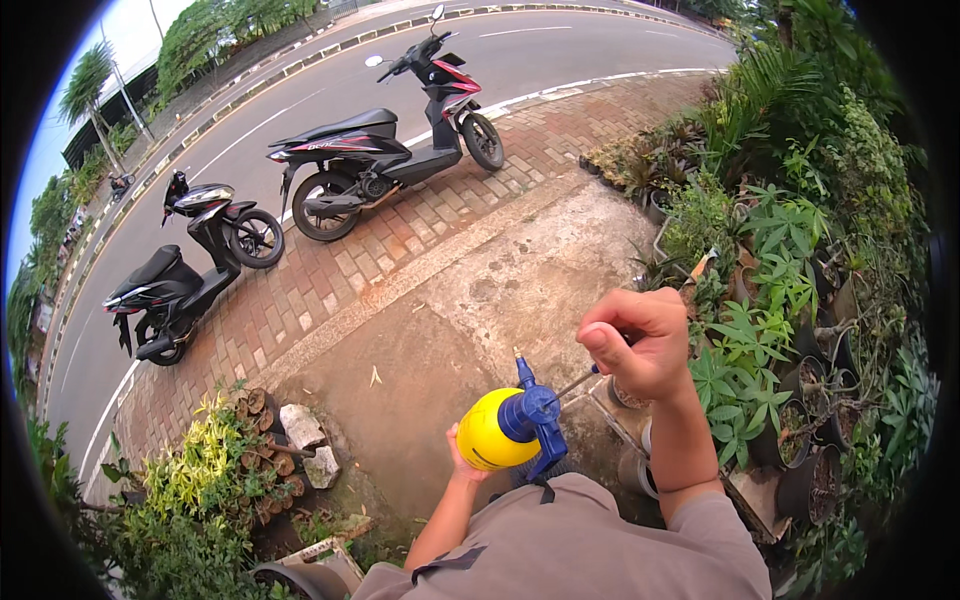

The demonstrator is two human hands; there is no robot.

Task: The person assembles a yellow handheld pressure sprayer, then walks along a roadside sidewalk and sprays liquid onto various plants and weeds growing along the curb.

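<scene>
A yellow pump sprayer with a blue head and a brass-coloured nozzle tip is held tilted in front of my body. My left hand wraps round its yellow bottle from the left and below; most of those fingers are hidden behind it. From the blue head a thin pump rod sticks out towards my right hand. That hand is raised to the right with its fingers curled round the blue pump handle at the rod's end, most of which the hand hides.
Two parked motorbikes, a nearer one and a red-and-black one, stand on the brick paving beside the road. Potted plants crowd the right side. A yellow-leaved shrub, cut logs and white stones sit at lower left.
</scene>
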